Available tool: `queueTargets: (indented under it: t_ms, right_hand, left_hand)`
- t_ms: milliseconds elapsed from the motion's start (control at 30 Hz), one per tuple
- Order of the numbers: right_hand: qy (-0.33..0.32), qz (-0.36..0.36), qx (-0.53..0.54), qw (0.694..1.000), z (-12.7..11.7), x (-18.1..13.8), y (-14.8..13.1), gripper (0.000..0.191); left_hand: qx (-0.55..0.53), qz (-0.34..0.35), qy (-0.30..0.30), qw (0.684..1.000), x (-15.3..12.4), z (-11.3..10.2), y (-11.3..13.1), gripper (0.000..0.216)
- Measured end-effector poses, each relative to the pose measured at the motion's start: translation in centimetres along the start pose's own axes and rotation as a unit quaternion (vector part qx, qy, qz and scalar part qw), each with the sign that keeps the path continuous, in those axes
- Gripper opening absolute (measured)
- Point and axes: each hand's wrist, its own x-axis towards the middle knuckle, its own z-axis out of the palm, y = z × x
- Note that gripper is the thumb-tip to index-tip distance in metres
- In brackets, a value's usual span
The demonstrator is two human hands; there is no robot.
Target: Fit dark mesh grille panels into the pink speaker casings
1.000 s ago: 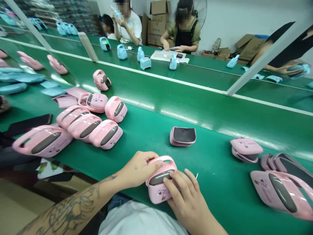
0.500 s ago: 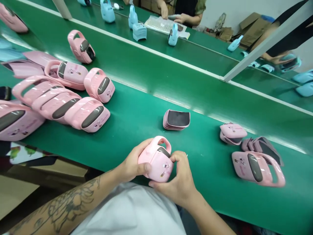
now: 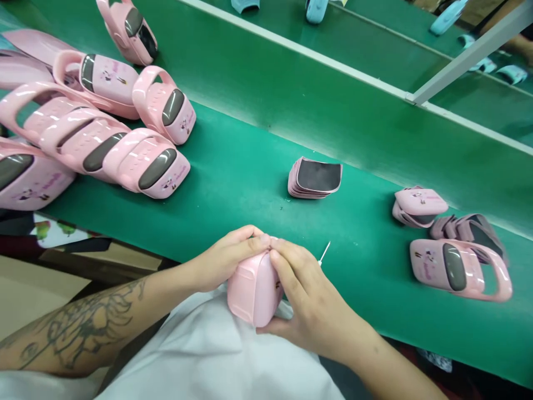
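A glossy pink plastic case (image 3: pixel 250 291) is held against the front of my shirt, tilted so its smooth base end faces me. My left hand (image 3: pixel 231 256) grips its upper left, with the thumb pressed near the top edge. My right hand (image 3: pixel 310 300) wraps its right side, fingers at the top seam and thumb underneath. The case's handle and most of its printed panel are hidden by my hands. Just beyond my right hand a thin white pointed tool (image 3: pixel 325 253) lies on the green table (image 3: pixel 233 194), partly covered.
A stack of curved pink panels with dark backs (image 3: pixel 318 176) stands ahead. More panels (image 3: pixel 421 201) and a pink handled case (image 3: pixel 449 269) lie at right. Several pink handled cases (image 3: pixel 160 172) crowd the left. A white-edged rail (image 3: pixel 308 53) and slanted post (image 3: pixel 466 61) run behind.
The case has been turned in my hands, so its base end now faces me and its handle is out of sight. Both hands have moved together at its top. The view has tipped downward.
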Motion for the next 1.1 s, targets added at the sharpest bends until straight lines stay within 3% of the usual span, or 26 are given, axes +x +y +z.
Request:
queueTargets:
  t_ms: [233, 600, 667, 833, 967, 1100]
  right_hand:
    - [0.043, -0.083, -0.082, 0.992, 1.3, -0.6, -0.5, 0.089]
    - [-0.021, -0.095, -0.116, 0.988, -0.1, -1.4, -1.3, 0.075]
    - [-0.024, -0.078, -0.107, 0.991, -0.1, -1.5, -1.1, 0.076]
    - [0.004, -0.027, -0.048, 0.998, 0.2, -1.8, -0.4, 0.091]
    - [-0.003, -0.032, -0.039, 0.999, -0.2, -2.3, 0.3, 0.100]
    - [-0.005, -0.059, -0.065, 0.996, -0.4, -2.8, 0.5, 0.092]
  left_hand:
    - [0.048, -0.044, -0.033, 0.997, -0.8, -0.2, -0.6, 0.066]
    - [0.071, -0.044, -0.060, 0.995, -0.5, -0.1, -1.1, 0.060]
    - [0.035, -0.045, -0.098, 0.994, -0.4, -0.5, -0.7, 0.058]
    - [-0.009, -0.058, -0.281, 0.958, -0.4, -1.2, 0.2, 0.066]
    - [0.032, -0.023, -0.300, 0.953, -0.2, -0.8, -0.1, 0.049]
    - [0.079, -0.016, -0.329, 0.941, 0.5, -0.3, -0.5, 0.042]
